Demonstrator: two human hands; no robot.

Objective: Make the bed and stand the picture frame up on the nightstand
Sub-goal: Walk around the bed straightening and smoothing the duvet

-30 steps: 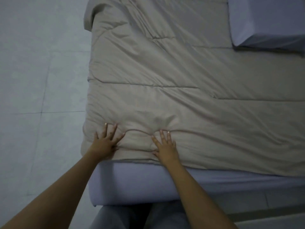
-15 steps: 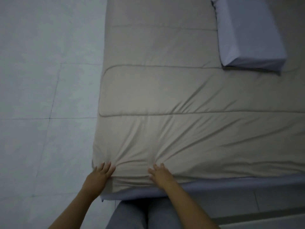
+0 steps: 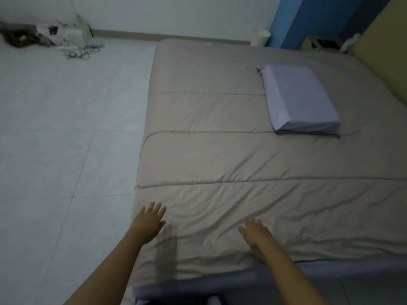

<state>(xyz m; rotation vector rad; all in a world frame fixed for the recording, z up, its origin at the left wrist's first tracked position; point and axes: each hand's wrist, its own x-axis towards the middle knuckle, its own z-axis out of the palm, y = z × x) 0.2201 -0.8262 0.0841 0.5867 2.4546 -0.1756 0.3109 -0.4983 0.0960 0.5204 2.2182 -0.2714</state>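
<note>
Two flat hands, left hand [image 3: 148, 223], right hand [image 3: 255, 233], one comforter [image 3: 220, 155], one pillow [image 3: 299, 99]

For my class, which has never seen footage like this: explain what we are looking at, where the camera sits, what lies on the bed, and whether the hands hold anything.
There is no machine here. A person wears one wide-angle camera on the head, looking forward and down, so you see their own arms reaching out. The left hand and the right hand are spread, fingers straight, over the beige comforter near its close edge; neither grips anything. The comforter covers the bed, with some creases near the hands. A lavender pillow lies on top, toward the far right. Beyond the bed's far edge stands a pale cylinder. On the tiled floor, far left, sits some clutter with cables. I cannot make out a picture frame.
</note>
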